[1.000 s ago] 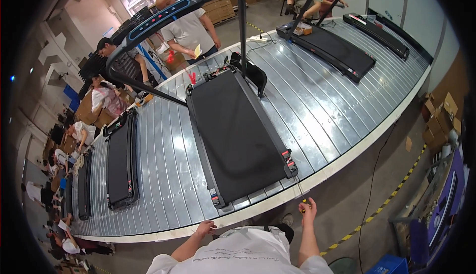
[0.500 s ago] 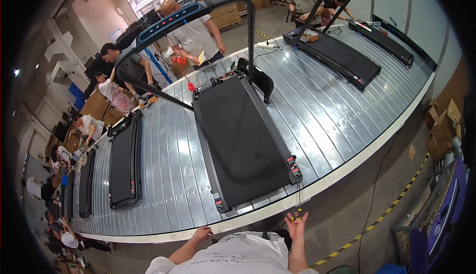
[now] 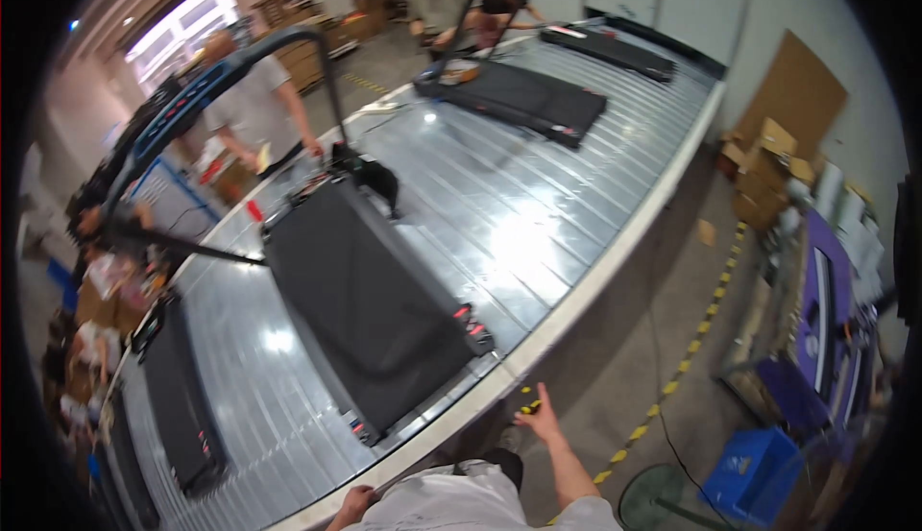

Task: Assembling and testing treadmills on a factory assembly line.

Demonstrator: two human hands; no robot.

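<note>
Right hand (image 3: 540, 421) is pinching a small yellow-and-black tool (image 3: 530, 406) just off the conveyor (image 3: 576, 214) edge; left hand (image 3: 353, 504) is loosely curled at that edge, can't tell on what. Black treadmill (image 3: 370, 310) lies just ahead. Brown cardboard boxes (image 3: 768, 161) stacked far right, blue crate (image 3: 749, 478) on the floor.

black flat treadmill deck (image 3: 370, 315): matt black belt, small red marks at the near corners.
dark blue curved handlebar frame (image 3: 206, 89): dark blue with black parts.
ribbed metal conveyor table (image 3: 538, 209): silver grey, with parallel line pattern and bright white reflections.
right hand (image 3: 540, 418): holds a small black and yellow thing (image 3: 530, 406).
grey concrete floor (image 3: 672, 339): dull grey, with yellow and black striped tape line (image 3: 715, 296).
blue plastic crate (image 3: 749, 483): bright blue.
brown cardboard boxes (image 3: 768, 152): light brown.
purple machine panel (image 3: 826, 301): purple with white panel.
</note>
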